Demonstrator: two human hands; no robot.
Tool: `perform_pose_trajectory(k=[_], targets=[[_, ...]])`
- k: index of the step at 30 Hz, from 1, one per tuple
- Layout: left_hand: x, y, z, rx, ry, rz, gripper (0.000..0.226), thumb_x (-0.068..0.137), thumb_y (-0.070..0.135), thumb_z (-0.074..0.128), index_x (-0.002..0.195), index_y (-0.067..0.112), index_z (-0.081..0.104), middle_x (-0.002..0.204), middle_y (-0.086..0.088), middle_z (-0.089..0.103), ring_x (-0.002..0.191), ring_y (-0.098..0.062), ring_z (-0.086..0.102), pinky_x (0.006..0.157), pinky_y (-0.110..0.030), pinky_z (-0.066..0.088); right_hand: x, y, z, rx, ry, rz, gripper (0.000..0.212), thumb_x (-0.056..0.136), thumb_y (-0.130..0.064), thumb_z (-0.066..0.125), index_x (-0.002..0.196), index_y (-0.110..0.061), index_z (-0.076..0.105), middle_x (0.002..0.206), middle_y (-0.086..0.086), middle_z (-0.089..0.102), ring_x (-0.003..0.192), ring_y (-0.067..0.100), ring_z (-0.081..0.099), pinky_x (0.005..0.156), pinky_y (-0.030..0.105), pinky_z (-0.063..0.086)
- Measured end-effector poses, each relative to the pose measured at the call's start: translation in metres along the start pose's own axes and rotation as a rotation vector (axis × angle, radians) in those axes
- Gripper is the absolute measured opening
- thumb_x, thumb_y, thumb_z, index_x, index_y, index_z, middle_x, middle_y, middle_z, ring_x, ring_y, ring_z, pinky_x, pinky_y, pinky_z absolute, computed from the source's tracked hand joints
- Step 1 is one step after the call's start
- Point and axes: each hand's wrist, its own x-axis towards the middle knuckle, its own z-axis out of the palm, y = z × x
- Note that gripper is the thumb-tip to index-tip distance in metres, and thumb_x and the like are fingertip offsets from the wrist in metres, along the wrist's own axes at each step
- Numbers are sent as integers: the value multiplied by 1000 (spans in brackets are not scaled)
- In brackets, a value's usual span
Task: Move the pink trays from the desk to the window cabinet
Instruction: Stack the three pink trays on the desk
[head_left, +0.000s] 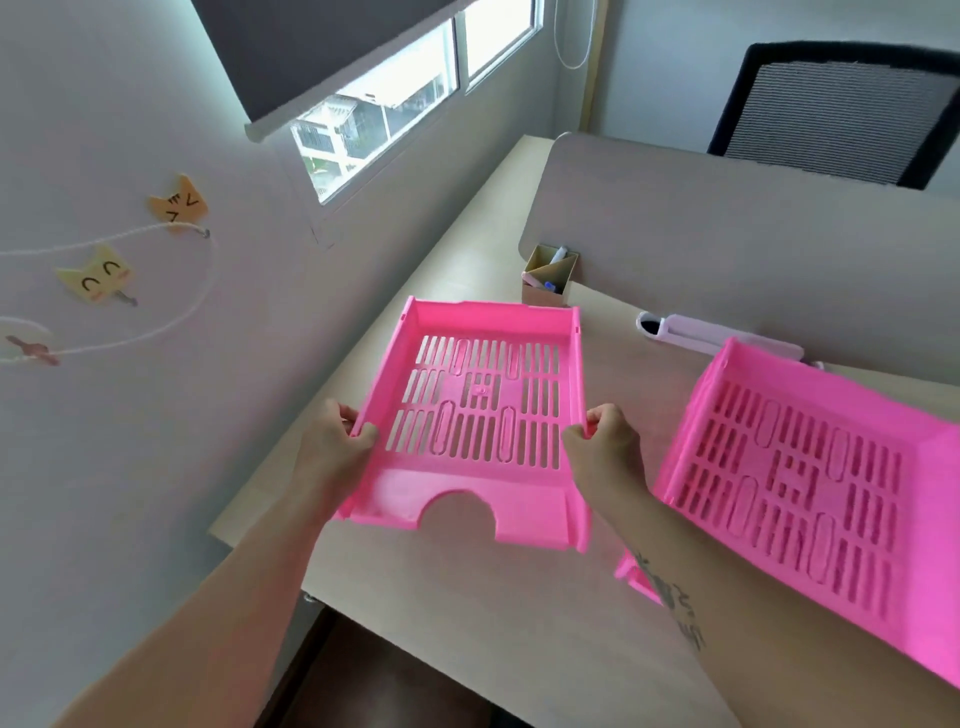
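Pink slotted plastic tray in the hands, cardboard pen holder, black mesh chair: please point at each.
pink slotted plastic tray (480, 410), head view, slotted floor
cardboard pen holder (545, 297), head view, front wall
black mesh chair (841, 114), head view, backrest mesh

A single wide-angle view from a head-worn camera, looking forward and steeply down along both bare forearms onto a desk (467, 597) close below. It faces the corner where a side wall (130, 415) meets a window (395, 114), both leaning with the wide lens. An office chair (841, 109) appears at upper right, beyond the desk divider (727, 234).
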Motion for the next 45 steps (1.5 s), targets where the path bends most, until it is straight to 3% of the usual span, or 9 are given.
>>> perform_pose_trajectory(k=[4,11,15,17,21,25,35,42,45], targets=[[-13,41,25,51,-42,101,12,93,16,52,101,7,53,95,-10,65,67,-21,59,45,-28,41,-6,16,-50,-5,133,3,8,89,-12,53,94,-6,53,75,2,55,53,10,44,44,25,33],[-44,116,115,-3,-173,267,11,94,21,52,98,11,50,96,-13,64,78,-31,62,61,-39,51,-25,74,-158,36,334,55,4,91,-8,54,94,-6,51,67,-3,48,47,8,41,40,19,32],[-74,151,157,-5,-258,350,9,96,19,49,98,10,49,94,-10,62,70,-19,57,51,-30,40,-44,107,-207,74,447,109,8,91,-9,56,92,-3,51,67,-2,49,50,9,42,42,20,33],[-87,161,174,-18,-294,388,9,95,19,50,97,10,50,94,-10,63,73,-23,59,53,-32,42,-53,123,-224,97,479,127,11,90,-10,56,94,0,52,69,1,51,51,12,43,44,25,36],[-110,168,196,-9,-338,404,9,94,22,50,94,13,50,89,-7,62,78,-29,60,64,-41,50,-69,148,-242,112,500,167,10,92,-12,54,94,-3,52,72,1,55,52,13,49,44,29,43],[-131,168,210,20,-357,412,9,94,18,46,93,9,49,85,-10,60,73,-26,58,62,-45,52,-78,164,-247,117,499,192,8,94,-12,52,95,-4,52,73,1,55,53,12,50,45,26,41],[-142,160,212,10,-399,422,12,100,14,38,102,4,44,82,-6,56,67,-18,56,50,-32,44,-79,174,-247,120,432,191,5,98,-12,44,100,-9,49,76,4,56,57,18,49,50,37,46],[-135,160,215,-20,-473,391,15,103,18,34,110,8,42,95,-12,61,69,-17,59,50,-30,46,-71,177,-246,86,385,185,12,103,-20,36,106,-12,44,76,4,54,55,18,45,46,29,34],[-131,160,218,-39,-518,375,26,103,25,34,117,8,48,103,-13,65,78,-22,63,59,-35,52,-71,179,-243,108,395,202,19,103,-25,34,109,-12,48,73,5,52,57,18,44,49,30,34]])
